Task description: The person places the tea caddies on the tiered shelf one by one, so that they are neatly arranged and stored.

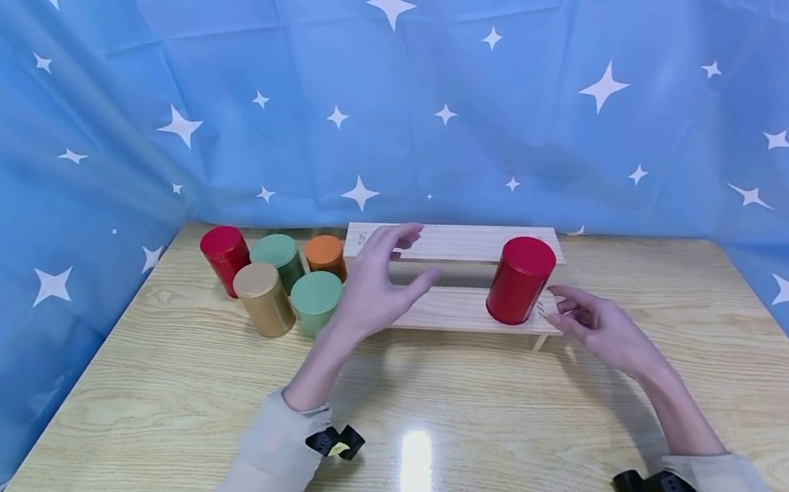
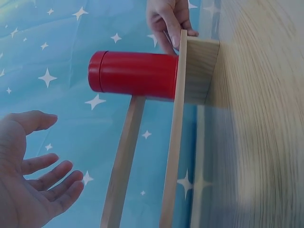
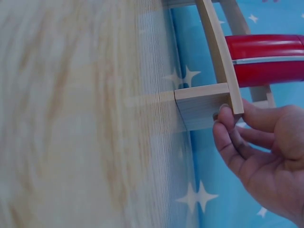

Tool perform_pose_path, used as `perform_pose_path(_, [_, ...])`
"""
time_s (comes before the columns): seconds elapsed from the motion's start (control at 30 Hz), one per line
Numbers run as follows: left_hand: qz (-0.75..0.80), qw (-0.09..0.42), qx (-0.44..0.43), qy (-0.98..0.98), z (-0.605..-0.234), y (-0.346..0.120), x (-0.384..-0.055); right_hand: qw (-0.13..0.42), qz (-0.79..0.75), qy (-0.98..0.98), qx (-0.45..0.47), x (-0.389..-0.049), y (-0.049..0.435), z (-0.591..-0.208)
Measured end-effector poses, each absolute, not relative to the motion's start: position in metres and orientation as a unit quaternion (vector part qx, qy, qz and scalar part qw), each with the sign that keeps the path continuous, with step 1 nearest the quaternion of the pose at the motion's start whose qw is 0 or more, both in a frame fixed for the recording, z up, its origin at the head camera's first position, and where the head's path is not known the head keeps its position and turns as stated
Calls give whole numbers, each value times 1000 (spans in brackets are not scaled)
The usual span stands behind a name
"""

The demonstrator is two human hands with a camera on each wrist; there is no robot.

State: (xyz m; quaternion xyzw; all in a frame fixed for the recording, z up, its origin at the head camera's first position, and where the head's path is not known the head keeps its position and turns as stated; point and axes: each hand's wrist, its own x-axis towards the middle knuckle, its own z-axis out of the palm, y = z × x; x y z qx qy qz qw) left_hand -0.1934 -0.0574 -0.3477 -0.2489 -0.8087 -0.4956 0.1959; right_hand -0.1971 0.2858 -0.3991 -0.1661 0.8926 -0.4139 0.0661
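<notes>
A red canister stands upright on the lower front board of a two-tier wooden rack, towards its right end. My right hand pinches that right end; in the right wrist view the thumb lies on one face of the board and the fingers curl under the other. My left hand hovers over the rack's left part, thumb and fingers spread with nothing between them. The left wrist view shows this hand apart from the canister.
Left of the rack several canisters stand grouped: a red one, a gold one, a dark green one, an orange one and a light green one. A blue star-patterned curtain hangs behind the wooden table.
</notes>
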Motion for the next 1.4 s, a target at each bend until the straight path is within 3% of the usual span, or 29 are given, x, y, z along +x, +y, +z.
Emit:
perform_pose_path(0.83, [-432, 241, -196, -847, -355, -134, -183, 64, -417, 891, -167, -197, 285, -399])
perform_pose_path(1.4, [-394, 235, -117, -881, -363, -194, -168, 64, -418, 891, -166, -198, 287, -400])
